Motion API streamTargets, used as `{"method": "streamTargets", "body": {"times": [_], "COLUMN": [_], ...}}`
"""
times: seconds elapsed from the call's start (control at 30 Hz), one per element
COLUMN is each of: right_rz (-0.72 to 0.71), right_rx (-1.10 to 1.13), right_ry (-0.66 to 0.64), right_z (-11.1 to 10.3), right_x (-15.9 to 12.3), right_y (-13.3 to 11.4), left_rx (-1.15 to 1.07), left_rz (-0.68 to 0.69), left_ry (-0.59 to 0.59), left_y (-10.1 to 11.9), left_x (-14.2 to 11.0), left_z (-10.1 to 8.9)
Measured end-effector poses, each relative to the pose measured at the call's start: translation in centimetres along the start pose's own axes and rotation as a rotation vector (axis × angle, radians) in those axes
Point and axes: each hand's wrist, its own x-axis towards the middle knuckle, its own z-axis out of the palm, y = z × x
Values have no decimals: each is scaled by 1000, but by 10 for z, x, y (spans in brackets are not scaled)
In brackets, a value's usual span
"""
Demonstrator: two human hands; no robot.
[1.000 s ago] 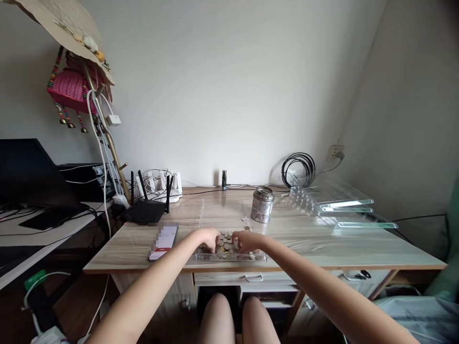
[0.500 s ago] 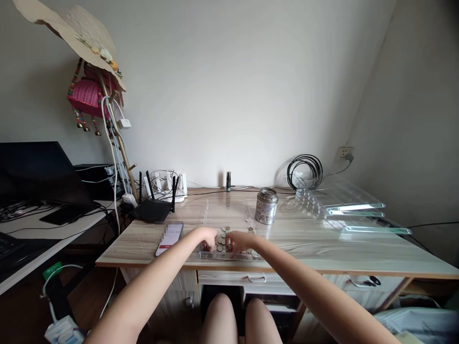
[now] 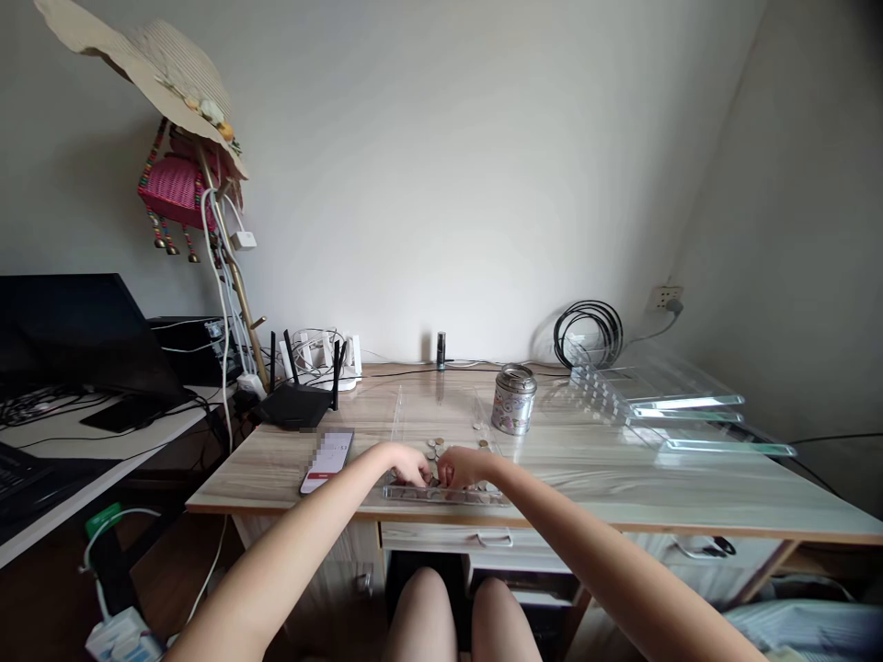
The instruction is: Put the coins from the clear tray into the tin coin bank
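Note:
A clear acrylic tray (image 3: pixel 448 496) lies near the front edge of the desk, with several loose coins (image 3: pixel 440 442) spread in it, some silver and some yellowish. My left hand (image 3: pixel 411 463) reaches into its front left part, fingers curled down among the coins. Close beside it, my right hand (image 3: pixel 462 465) bends its fingers together at the coins too. Anything between the fingertips of either hand is hidden. To the right of the tray stands a patterned metal tin (image 3: pixel 514 401), upright, with a ring-shaped top.
A phone (image 3: pixel 329 462) lies left of the tray, behind my left forearm. Farther back are a black router (image 3: pixel 293 405) and a small dark bottle (image 3: pixel 441 351). On the right sit stacked clear acrylic trays (image 3: pixel 682 405) and a coiled black cable (image 3: pixel 588 333).
My left hand has moved right, toward my right hand, and curled lower over the coins. My right hand has shifted only slightly. The head view has swung a little left.

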Motion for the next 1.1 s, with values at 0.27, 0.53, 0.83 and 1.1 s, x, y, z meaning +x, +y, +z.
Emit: {"method": "streamTargets", "body": {"times": [0.27, 0.53, 0.83, 1.1], "right_rz": [-18, -49, -175, -17], "right_rx": [131, 293, 614, 236], "right_ry": [-46, -56, 153, 556], "right_z": [0, 4, -51, -98], "right_x": [4, 14, 20, 59], "right_y": [3, 17, 36, 41], "left_rx": [-132, -548, -1260, -1516], "left_rz": [4, 16, -104, 85], "left_ry": [-20, -11, -40, -68], "left_y": [0, -15, -22, -24], "left_x": [3, 17, 58, 97], "left_z": [6, 13, -19, -58]}}
